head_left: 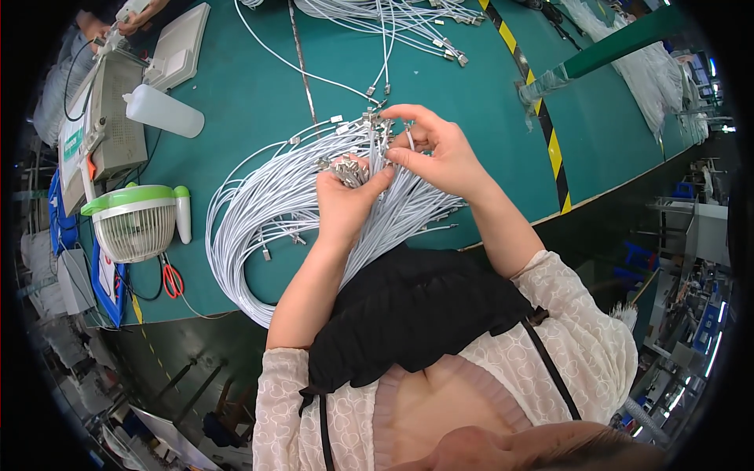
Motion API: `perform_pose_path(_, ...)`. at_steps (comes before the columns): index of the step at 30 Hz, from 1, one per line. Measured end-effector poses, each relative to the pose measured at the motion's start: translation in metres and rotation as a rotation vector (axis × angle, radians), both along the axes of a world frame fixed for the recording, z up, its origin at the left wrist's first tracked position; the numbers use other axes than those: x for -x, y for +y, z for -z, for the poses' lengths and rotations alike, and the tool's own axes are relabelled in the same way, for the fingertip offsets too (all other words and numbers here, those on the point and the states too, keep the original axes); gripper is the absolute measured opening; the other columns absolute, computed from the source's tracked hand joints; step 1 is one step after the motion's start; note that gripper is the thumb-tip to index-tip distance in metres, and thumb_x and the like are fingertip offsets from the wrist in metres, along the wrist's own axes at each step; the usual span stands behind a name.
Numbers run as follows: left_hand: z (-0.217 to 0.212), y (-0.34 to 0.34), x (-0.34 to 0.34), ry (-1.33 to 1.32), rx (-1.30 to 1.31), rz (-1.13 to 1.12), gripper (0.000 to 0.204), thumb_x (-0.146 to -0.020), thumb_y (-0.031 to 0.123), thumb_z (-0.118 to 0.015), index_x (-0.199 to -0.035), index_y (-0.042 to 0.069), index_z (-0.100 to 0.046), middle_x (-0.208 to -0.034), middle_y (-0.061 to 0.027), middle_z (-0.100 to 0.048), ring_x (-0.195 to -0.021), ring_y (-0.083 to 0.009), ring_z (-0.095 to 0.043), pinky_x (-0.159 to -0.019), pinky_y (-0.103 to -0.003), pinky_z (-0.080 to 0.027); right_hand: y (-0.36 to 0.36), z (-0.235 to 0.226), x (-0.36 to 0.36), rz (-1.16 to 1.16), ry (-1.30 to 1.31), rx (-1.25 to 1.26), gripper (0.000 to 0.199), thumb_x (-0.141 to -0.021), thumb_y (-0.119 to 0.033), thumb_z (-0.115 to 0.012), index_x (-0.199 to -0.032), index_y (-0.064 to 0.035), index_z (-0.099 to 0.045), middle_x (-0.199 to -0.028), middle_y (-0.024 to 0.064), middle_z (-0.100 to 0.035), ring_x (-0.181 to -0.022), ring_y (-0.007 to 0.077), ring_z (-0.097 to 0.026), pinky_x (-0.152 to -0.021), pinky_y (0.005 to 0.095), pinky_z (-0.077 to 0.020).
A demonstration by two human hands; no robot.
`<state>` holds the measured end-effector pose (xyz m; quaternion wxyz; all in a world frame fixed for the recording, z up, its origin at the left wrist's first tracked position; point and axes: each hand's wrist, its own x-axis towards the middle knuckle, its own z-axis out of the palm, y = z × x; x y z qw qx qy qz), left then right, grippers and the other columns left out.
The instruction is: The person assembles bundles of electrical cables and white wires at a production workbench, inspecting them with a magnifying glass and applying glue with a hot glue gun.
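Note:
A thick bundle of thin white cables (247, 208) with metal end connectors curves across the green table in front of me. My left hand (348, 196) is closed around a cluster of the cable ends, and silver connectors (345, 170) stick up between its thumb and fingers. Just to the right, my right hand (436, 151) has its thumb and forefinger bent around more of the cable ends at the top of the bundle. Which single cable it pinches is too small to tell. Several loose ends hang out below, on the tabletop.
A green-and-white fan (133, 224), red-handled scissors (172, 278), a white bottle (165, 111) and a beige machine (110, 118) stand at the left. More white cables (353, 17) lie at the back. Yellow-black tape (554, 157) and a green post (620, 47) are at the right. Another person's hand (141, 17) shows far left.

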<state>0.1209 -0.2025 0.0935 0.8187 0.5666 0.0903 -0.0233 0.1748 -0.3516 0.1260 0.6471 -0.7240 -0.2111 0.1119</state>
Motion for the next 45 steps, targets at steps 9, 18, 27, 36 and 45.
perform_pose_path(9, -0.012, -0.008, 0.000, 0.014, 0.103, -0.135, 0.018, -0.070, -0.006, -0.065, -0.070, 0.005, -0.050, -0.079, -0.0064, -0.060, -0.068, -0.0089, -0.055, -0.060, -0.021, -0.044, -0.007, 0.001, -0.002, 0.003, 0.114, 0.058, 0.037, -0.078, 0.000, -0.058, -0.113, -0.0028, -0.046, -0.065, 0.0002, -0.056, -0.060, 0.0034, -0.051, -0.055, 0.0172, -0.0395)
perform_pose_path(18, -0.004, -0.008, 0.000, -0.022, 0.148, -0.104, 0.025, -0.072, -0.008, -0.062, -0.070, 0.008, -0.043, -0.081, -0.0074, -0.059, -0.072, -0.0103, -0.054, -0.062, -0.022, -0.043, -0.005, -0.011, -0.007, 0.056, 0.074, -0.092, 0.037, -0.078, 0.000, -0.057, -0.114, -0.0009, -0.045, -0.066, 0.0020, -0.057, -0.063, 0.0071, -0.056, -0.059, 0.0197, -0.0449)
perform_pose_path(27, -0.002, -0.008, 0.001, -0.047, 0.207, -0.134, 0.027, -0.073, -0.007, -0.062, -0.068, 0.008, -0.041, -0.079, -0.0068, -0.058, -0.071, -0.0094, -0.053, -0.063, -0.022, -0.042, -0.009, -0.008, -0.006, 0.045, 0.107, -0.093, 0.039, -0.078, 0.001, -0.055, -0.115, -0.0009, -0.044, -0.068, 0.0024, -0.057, -0.064, 0.0073, -0.056, -0.060, 0.0195, -0.0448)
perform_pose_path(36, -0.007, -0.009, 0.002, 0.011, 0.169, -0.077, 0.027, -0.073, -0.006, -0.063, -0.067, 0.008, -0.041, -0.077, -0.0057, -0.057, -0.070, -0.0095, -0.053, -0.063, -0.022, -0.043, -0.003, -0.004, -0.004, -0.009, 0.112, -0.047, 0.036, -0.078, 0.000, -0.057, -0.112, -0.0018, -0.046, -0.074, 0.0027, -0.058, -0.068, 0.0059, -0.055, -0.063, 0.0185, -0.0438)
perform_pose_path(45, 0.001, -0.014, 0.002, -0.113, 0.139, -0.215, 0.027, -0.073, -0.006, -0.063, -0.066, 0.007, -0.041, -0.079, -0.0068, -0.057, -0.073, -0.0106, -0.055, -0.065, -0.022, -0.044, 0.000, 0.000, -0.006, 0.077, 0.066, -0.138, 0.031, -0.079, 0.000, -0.056, -0.109, -0.0010, -0.048, -0.078, 0.0057, -0.061, -0.068, 0.0067, -0.056, -0.062, 0.0193, -0.0449)
